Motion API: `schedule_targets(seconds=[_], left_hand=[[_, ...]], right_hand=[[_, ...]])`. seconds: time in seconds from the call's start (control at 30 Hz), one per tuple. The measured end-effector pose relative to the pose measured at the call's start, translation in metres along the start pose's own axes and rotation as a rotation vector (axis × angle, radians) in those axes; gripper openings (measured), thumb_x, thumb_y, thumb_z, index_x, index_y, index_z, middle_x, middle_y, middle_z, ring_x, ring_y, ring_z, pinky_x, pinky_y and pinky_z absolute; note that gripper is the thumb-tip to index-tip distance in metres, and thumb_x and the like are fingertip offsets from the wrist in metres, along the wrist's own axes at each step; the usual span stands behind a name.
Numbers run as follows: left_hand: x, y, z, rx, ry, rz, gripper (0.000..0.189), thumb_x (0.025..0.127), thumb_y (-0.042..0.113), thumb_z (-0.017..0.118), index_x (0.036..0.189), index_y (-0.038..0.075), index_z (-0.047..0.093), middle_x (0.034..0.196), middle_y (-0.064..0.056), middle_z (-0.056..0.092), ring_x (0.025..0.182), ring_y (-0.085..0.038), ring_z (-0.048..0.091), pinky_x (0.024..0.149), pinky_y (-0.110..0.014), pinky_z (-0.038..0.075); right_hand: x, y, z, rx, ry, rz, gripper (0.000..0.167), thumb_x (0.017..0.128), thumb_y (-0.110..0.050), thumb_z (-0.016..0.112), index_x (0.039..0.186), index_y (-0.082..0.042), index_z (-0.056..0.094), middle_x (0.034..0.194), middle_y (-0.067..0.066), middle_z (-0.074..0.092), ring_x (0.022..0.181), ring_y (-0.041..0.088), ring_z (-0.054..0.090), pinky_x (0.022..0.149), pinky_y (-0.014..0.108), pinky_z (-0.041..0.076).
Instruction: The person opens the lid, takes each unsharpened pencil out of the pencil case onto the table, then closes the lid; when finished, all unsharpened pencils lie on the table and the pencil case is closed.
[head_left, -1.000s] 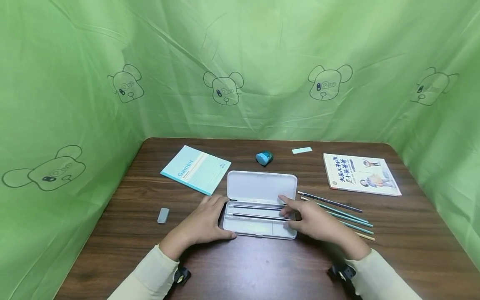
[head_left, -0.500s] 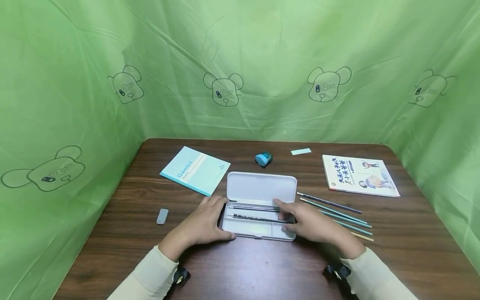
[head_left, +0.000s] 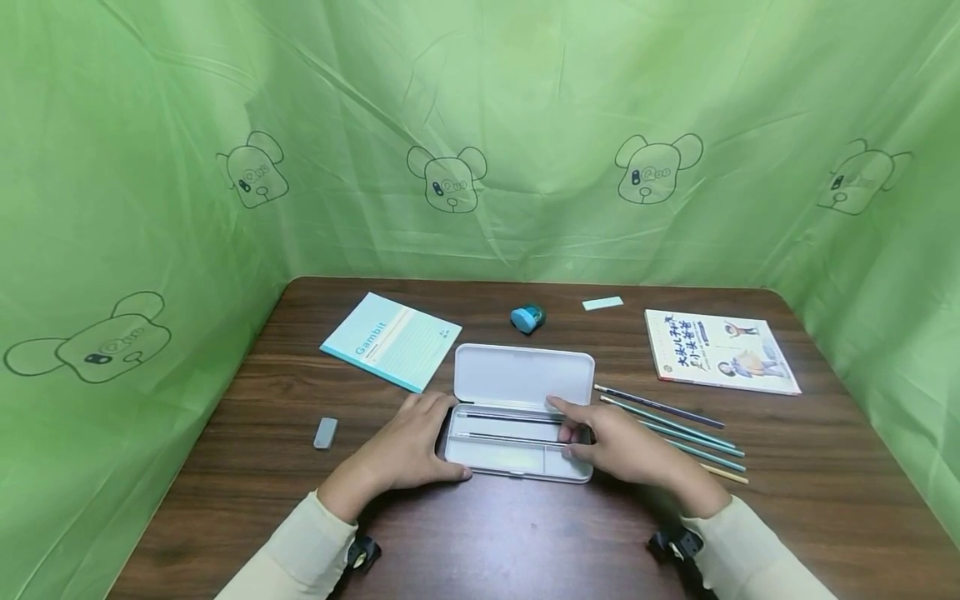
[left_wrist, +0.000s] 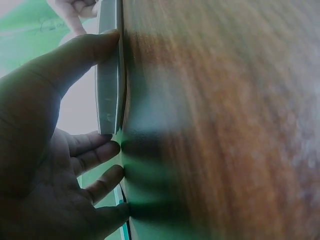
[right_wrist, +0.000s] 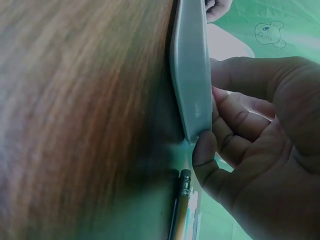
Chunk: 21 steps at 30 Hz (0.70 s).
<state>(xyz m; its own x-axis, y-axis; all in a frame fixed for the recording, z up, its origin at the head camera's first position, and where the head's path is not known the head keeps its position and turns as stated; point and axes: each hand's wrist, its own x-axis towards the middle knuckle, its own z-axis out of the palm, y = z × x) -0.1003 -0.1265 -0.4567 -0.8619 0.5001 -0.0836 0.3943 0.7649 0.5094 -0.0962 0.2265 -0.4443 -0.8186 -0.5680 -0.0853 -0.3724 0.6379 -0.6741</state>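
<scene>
A white pencil case (head_left: 495,460) lies with its lid (head_left: 523,373) raised at the back. My left hand (head_left: 408,442) grips its left end, the thumb along the front side and the fingers spread at the end, as the left wrist view shows. Two dark pencils lie lengthwise inside. My right hand (head_left: 622,437) reaches over the case's right end, thumb and curled fingers around the right end of the front pencil (head_left: 502,438), which they hide. Its index finger points toward the hinge. In the right wrist view the little finger touches the case's end (right_wrist: 195,100).
Several pencils (head_left: 690,432) lie to the right of the case, partly beneath the right forearm. A picture book (head_left: 720,350) is at back right. Behind the case are a blue sharpener (head_left: 528,317) and a pale strip (head_left: 602,303). Leftward lie a Gambit notebook (head_left: 390,342) and a grey eraser (head_left: 325,433).
My right hand has shifted slightly left over the case. The front pencil has turned about its length, its patterned side showing half a second ago. My left hand stays in place.
</scene>
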Motion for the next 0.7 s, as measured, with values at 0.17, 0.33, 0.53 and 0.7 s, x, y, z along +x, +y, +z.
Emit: schedule_targets(seconds=[0.17, 0.33, 0.53, 0.7], left_hand=[[0.000, 0.000, 0.000, 0.002, 0.005, 0.007, 0.096, 0.080, 0.050, 0.098, 0.155, 0.007, 0.056, 0.153, -0.009, 0.062, 0.143, -0.033, 0.051, 0.120, -0.053, 0.048], [-0.001, 0.002, -0.001, -0.003, 0.014, 0.024, 0.094, 0.080, 0.050, 0.099, 0.152, 0.006, 0.057, 0.151, -0.010, 0.063, 0.140, -0.033, 0.052, 0.118, -0.054, 0.049], [-0.002, -0.002, 0.002, -0.006, 0.045, 0.067, 0.093, 0.081, 0.051, 0.097, 0.151, 0.004, 0.057, 0.149, -0.012, 0.063, 0.138, -0.036, 0.052, 0.116, -0.053, 0.049], [-0.002, -0.003, 0.001, 0.006, 0.037, 0.051, 0.094, 0.081, 0.051, 0.096, 0.153, 0.005, 0.055, 0.151, -0.012, 0.062, 0.139, -0.036, 0.051, 0.117, -0.052, 0.049]], right_hand=[[-0.001, 0.000, -0.001, -0.015, 0.004, -0.014, 0.071, 0.098, 0.004, 0.077, 0.165, -0.001, 0.051, 0.101, -0.009, 0.073, 0.091, 0.004, 0.062, 0.081, 0.028, 0.057], [-0.005, 0.003, -0.005, 0.053, 0.012, -0.019, 0.072, 0.099, 0.002, 0.077, 0.166, 0.000, 0.049, 0.103, -0.007, 0.076, 0.096, 0.003, 0.067, 0.085, 0.026, 0.060], [-0.026, 0.015, -0.024, 0.136, 0.110, 0.029, 0.078, 0.099, -0.005, 0.082, 0.168, -0.003, 0.047, 0.107, -0.006, 0.081, 0.101, 0.004, 0.073, 0.092, 0.025, 0.061], [-0.055, 0.036, -0.050, 0.201, 0.207, 0.052, 0.085, 0.094, -0.002, 0.084, 0.168, 0.003, 0.042, 0.107, 0.003, 0.084, 0.099, 0.006, 0.077, 0.090, 0.022, 0.061]])
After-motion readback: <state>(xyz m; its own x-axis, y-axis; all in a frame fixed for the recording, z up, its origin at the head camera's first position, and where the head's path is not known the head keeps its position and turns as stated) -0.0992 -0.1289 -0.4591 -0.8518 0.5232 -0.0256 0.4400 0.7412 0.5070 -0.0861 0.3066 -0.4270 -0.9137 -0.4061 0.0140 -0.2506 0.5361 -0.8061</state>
